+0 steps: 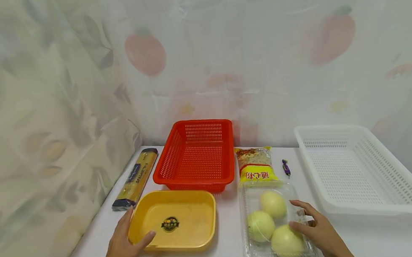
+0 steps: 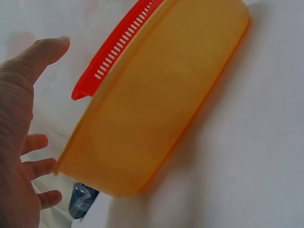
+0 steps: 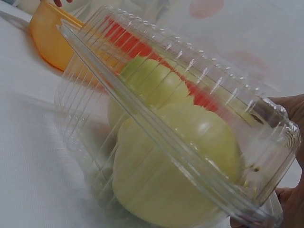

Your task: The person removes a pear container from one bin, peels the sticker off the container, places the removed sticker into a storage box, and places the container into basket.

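A clear plastic clamshell box (image 1: 256, 255) holds three pale-green round fruits (image 1: 287, 241). At its right side, my right hand (image 1: 322, 234) holds the edge, thumb over the lid and fingers by the rim. The box partly hides those fingers in the right wrist view. A shallow yellow basin (image 1: 193, 221) with a dark label on its floor stands left of the box. Beside the basin's left rim is my left hand (image 1: 118, 251), fingers spread and relaxed, thumb over the near rim. In the left wrist view the fingertips (image 2: 50, 167) come right up to the rim.
Behind the basin stands a red slotted basket (image 1: 164, 167), with a spaghetti pack (image 1: 139, 176) to its left. Behind the box lie a yellow-labelled pasta bag (image 1: 256, 169) and a small purple-wrapped candy (image 1: 286, 168). A white basket (image 1: 309, 167) stands at right. Printed curtains (image 1: 237, 36) enclose the table.
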A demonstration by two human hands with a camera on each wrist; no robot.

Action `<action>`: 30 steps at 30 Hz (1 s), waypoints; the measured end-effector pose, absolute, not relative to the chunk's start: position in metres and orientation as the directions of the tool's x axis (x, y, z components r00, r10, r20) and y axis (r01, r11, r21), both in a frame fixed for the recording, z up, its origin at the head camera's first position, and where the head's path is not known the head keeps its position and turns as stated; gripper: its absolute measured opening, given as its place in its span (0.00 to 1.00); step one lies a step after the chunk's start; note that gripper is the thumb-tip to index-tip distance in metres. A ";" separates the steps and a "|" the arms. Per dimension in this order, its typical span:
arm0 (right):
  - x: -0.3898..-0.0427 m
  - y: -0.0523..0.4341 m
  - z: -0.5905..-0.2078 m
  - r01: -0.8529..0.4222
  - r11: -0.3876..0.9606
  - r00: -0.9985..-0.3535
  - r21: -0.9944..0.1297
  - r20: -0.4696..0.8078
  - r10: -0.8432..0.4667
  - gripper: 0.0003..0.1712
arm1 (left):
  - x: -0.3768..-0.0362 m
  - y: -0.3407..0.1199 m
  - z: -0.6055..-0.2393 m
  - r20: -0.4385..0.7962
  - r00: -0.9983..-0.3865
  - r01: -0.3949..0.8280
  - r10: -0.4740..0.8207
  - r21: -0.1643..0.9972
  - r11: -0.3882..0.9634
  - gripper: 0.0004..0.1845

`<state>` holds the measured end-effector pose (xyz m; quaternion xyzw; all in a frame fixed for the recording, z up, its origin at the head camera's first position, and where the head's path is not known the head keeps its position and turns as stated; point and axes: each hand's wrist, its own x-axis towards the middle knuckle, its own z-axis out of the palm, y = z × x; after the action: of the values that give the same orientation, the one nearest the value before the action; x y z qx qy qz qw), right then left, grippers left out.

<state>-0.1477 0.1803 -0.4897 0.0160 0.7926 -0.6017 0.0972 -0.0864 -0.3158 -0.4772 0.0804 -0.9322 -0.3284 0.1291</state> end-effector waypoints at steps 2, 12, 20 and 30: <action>-0.148 0.181 -0.490 0.140 0.274 -0.981 -0.952 -0.171 -0.092 0.37 | -0.086 -0.313 -0.473 0.181 -0.954 -0.072 -0.238 0.633 0.771 0.57; -0.150 0.180 -0.490 0.139 0.277 -0.983 -0.951 -0.167 -0.082 0.36 | -0.082 -0.302 -0.457 0.218 -0.949 -0.035 -0.229 0.647 0.762 0.55; -0.150 0.180 -0.491 0.147 0.275 -0.981 -0.950 -0.176 -0.082 0.36 | -0.081 -0.293 -0.444 0.283 -0.934 0.038 -0.220 0.689 0.724 0.54; -0.150 0.181 -0.492 0.143 0.279 -0.981 -0.950 -0.173 -0.088 0.36 | -0.082 -0.278 -0.432 0.354 -0.914 0.135 -0.196 0.724 0.677 0.51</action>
<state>-0.1504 0.1812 -0.4921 0.0172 0.7938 -0.6003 0.0961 -0.0815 -0.2778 -0.4325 0.0170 -0.8921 -0.4017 0.2063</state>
